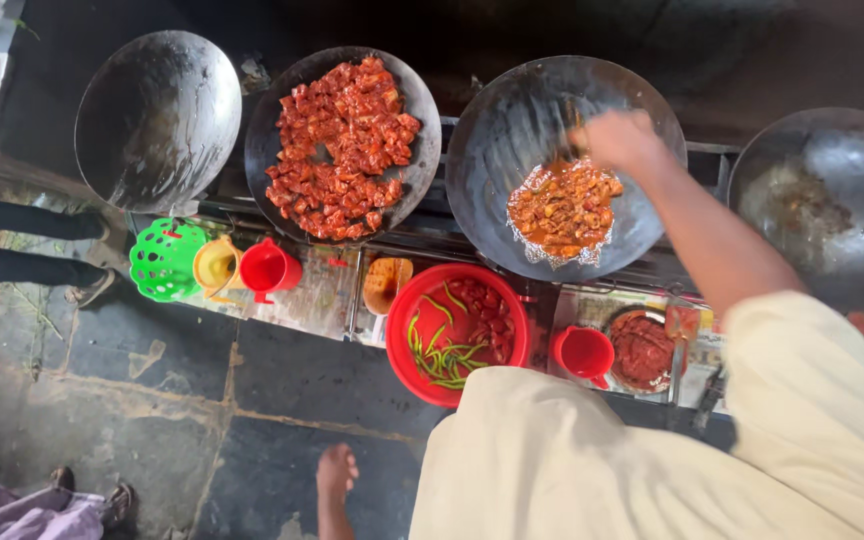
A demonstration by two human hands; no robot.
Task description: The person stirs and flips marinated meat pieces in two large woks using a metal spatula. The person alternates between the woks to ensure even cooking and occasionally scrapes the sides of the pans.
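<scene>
My right hand (620, 140) reaches out over a dark wok (492, 130) in which orange food (564, 208) fries in bubbling oil. The hand is blurred by motion, fingers closed around a thin stirring utensil (557, 125) that dips towards the food. My cream sleeve (812, 380) and garment fill the lower right. My left hand is out of sight.
A wok of red chopped pieces (342, 150) sits to the left, then an empty wok (157, 115); another wok (832, 200) is at right. Below stand a red basin (402, 345) with green chillies, red mugs (584, 352) (269, 268), a green basket (162, 260), a bowl of red paste (642, 350). Someone's shoes (92, 288) are at left.
</scene>
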